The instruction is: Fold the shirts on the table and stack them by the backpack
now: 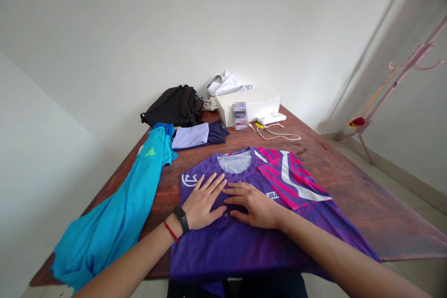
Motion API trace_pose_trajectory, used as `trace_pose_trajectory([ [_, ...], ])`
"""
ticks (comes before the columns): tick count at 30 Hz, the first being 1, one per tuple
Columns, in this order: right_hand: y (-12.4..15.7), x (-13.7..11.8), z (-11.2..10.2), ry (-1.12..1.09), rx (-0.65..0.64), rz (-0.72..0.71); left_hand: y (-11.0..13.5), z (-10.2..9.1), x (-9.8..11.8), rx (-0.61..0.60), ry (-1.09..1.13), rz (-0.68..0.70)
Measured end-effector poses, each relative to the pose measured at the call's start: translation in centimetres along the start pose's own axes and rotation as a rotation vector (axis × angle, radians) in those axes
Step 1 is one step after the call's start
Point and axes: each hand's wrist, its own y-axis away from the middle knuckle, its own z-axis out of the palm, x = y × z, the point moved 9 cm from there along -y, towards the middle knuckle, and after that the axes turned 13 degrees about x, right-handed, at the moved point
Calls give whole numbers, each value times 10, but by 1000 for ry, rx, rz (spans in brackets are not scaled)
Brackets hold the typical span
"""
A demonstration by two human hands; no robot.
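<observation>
A purple T-shirt [244,247] with a pink and white striped sleeve lies spread on the table, its collar pointing away from me. The striped sleeve, at the right, rests on top of the body of the shirt. My left hand [204,202] presses flat on the chest, fingers spread. Close beside it, my right hand [253,205] also lies on the fabric with its fingers extended. The left sleeve is not visible at that side. The bottom of the shirt hangs over the table's near edge.
On the brown wooden table [377,223], a blue garment [139,186] lies along the left edge. Behind are folded lilac and navy cloth [191,136], a black backpack [171,104], a white box [258,100] and a white cable [279,137]. A pink coat stand [394,81] stands right.
</observation>
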Motion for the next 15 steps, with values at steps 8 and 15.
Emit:
trace_pose_trajectory([
  [8,1,1,1,-4,8,-18,-1,-1,0,-15,-20,-7],
  [15,1,2,0,-30,16,-13,-1,-1,1,-18,-21,-9],
])
